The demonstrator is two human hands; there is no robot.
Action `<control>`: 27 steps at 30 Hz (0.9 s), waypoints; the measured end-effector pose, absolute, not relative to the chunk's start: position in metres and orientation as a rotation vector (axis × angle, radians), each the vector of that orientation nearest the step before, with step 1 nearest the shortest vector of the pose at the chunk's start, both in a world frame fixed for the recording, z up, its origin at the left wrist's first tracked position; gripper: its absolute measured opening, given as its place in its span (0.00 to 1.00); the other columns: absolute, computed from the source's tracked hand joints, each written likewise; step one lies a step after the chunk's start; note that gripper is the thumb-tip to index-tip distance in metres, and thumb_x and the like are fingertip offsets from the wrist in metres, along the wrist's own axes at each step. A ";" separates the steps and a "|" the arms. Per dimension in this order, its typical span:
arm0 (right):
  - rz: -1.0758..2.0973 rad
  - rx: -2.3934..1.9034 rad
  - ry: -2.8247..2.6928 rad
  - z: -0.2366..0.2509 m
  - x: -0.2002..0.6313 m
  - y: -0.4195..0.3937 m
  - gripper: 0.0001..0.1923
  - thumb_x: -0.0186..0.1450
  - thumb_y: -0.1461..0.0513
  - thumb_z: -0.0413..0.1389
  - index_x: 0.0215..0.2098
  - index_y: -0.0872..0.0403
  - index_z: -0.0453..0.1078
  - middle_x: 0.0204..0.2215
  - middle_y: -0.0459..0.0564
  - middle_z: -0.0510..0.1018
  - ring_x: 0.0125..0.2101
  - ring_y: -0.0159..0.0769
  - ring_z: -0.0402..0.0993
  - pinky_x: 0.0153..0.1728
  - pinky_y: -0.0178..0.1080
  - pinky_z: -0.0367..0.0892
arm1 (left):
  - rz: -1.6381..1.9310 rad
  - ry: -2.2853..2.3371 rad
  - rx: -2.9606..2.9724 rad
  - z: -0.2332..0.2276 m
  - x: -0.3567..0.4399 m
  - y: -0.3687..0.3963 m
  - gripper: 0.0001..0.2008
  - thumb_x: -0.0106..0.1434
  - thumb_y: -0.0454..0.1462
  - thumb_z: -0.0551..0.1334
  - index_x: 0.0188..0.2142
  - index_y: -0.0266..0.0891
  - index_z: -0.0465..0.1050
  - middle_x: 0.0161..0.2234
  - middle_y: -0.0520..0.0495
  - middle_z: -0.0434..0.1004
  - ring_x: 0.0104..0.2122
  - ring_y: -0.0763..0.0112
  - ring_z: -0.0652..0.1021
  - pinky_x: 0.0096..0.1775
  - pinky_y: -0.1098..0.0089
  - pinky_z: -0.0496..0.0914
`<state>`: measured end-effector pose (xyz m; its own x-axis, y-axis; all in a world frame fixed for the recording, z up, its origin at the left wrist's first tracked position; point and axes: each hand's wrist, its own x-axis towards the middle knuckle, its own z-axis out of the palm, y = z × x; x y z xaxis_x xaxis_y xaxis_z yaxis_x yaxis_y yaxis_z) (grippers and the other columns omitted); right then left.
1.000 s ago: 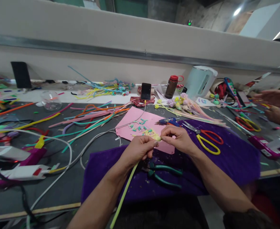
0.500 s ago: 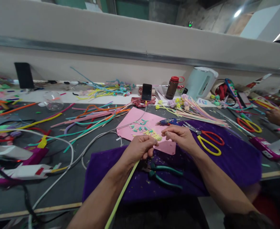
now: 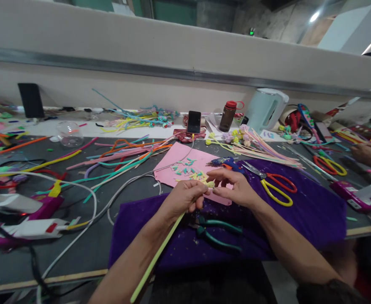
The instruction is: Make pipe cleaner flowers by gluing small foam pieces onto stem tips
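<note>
My left hand (image 3: 183, 199) grips a long yellow-green pipe cleaner stem (image 3: 155, 259) that runs down toward me. Its tip carries a small pale yellow fuzzy tuft (image 3: 208, 184). My right hand (image 3: 234, 186) has its fingertips on that tuft, pinching at it, with the other fingers spread. Both hands hover over the edge of a pink paper sheet (image 3: 180, 157) strewn with short teal and yellow cut bits. Beneath lies a purple cloth (image 3: 305, 211), with green-handled pliers (image 3: 218, 233) just under my hands.
Red-and-yellow scissors (image 3: 275, 183) lie right of my right hand, a blue tool (image 3: 225, 161) behind it. Long coloured pipe cleaners (image 3: 118, 158) spread left, with glue guns (image 3: 23, 226) and cables. A phone (image 3: 193, 121), bottle (image 3: 227, 115) and kettle (image 3: 265, 108) stand behind. Another person's hand (image 3: 370, 154) works at right.
My right hand lifted off the tuft half a second ago and has come back to it with fingers more spread. The stem swung slightly. The other person's hands shifted at the right edge.
</note>
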<state>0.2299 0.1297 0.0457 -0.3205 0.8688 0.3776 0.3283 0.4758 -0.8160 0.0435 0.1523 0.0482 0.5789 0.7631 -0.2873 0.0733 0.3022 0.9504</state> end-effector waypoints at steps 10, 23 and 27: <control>0.777 -1.019 -1.887 0.047 0.225 0.127 0.19 0.56 0.59 0.59 0.46 0.53 0.67 0.39 0.51 0.75 0.28 0.29 0.71 0.23 0.31 0.64 | 0.551 0.781 1.147 0.050 0.043 0.152 0.10 0.55 0.38 0.57 0.23 0.34 0.70 0.10 0.54 0.65 0.07 0.84 0.58 0.12 0.79 0.47; 0.940 -0.993 -1.737 0.040 0.236 0.130 0.18 0.59 0.61 0.55 0.48 0.51 0.67 0.40 0.50 0.73 0.35 0.34 0.71 0.32 0.36 0.66 | 0.572 0.725 1.048 0.046 0.041 0.153 0.10 0.54 0.40 0.58 0.25 0.34 0.70 0.10 0.55 0.64 0.07 0.84 0.58 0.11 0.79 0.46; 0.908 -1.005 -1.786 0.043 0.235 0.129 0.17 0.58 0.63 0.56 0.46 0.52 0.68 0.38 0.49 0.74 0.33 0.33 0.70 0.29 0.34 0.65 | 0.583 0.711 1.043 0.047 0.042 0.153 0.10 0.54 0.40 0.58 0.25 0.34 0.69 0.09 0.56 0.63 0.07 0.84 0.57 0.11 0.79 0.46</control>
